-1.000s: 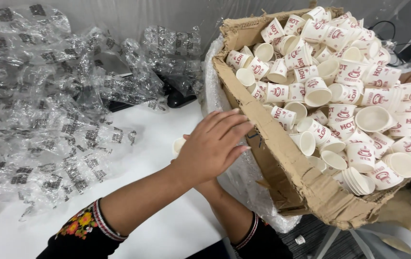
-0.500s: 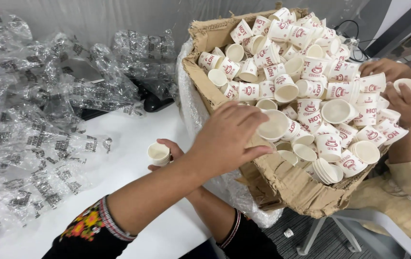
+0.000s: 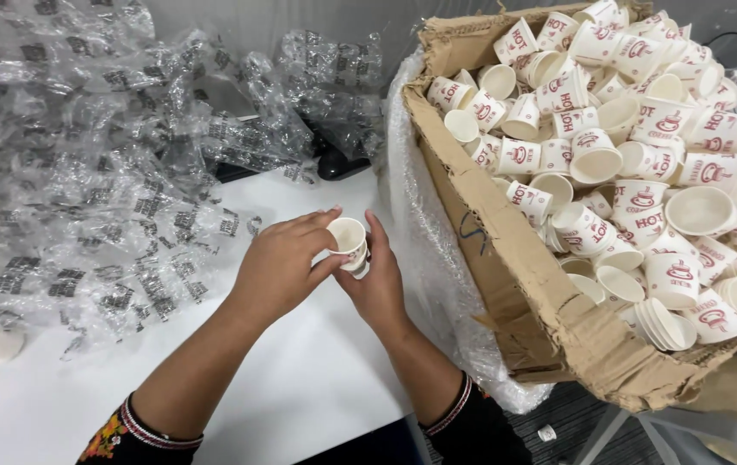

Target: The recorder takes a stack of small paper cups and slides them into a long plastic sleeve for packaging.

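A white table (image 3: pixel 300 387) takes up the lower left, with a heap of crumpled clear plastic sleeves (image 3: pixel 84 172) spread across its far side. At the table's right edge leans a torn cardboard box (image 3: pixel 506 284), lined with bubble wrap (image 3: pixel 424 241) that spills over its near wall. The box is filled with loose small paper cups (image 3: pixel 627 164), white with red print, lying in every direction, some nested in short stacks.

Over the bare table, just left of the box, both hands meet around a short stack of paper cups (image 3: pixel 349 241). The left hand (image 3: pixel 278 271) comes in from the left, its thumb and forefinger pinching the stack at the rim and upper wall. The right hand (image 3: pixel 379 288) cups the stack from below and from the right, its forefinger rising along the far side of the cups; its grip is closed around the base. The stack stands roughly upright, mouth open towards the camera, held clear of the table surface and between the fingertips of the two hands, so that the cups sit at the point where the hands touch. Both sleeves are dark with a patterned cuff.
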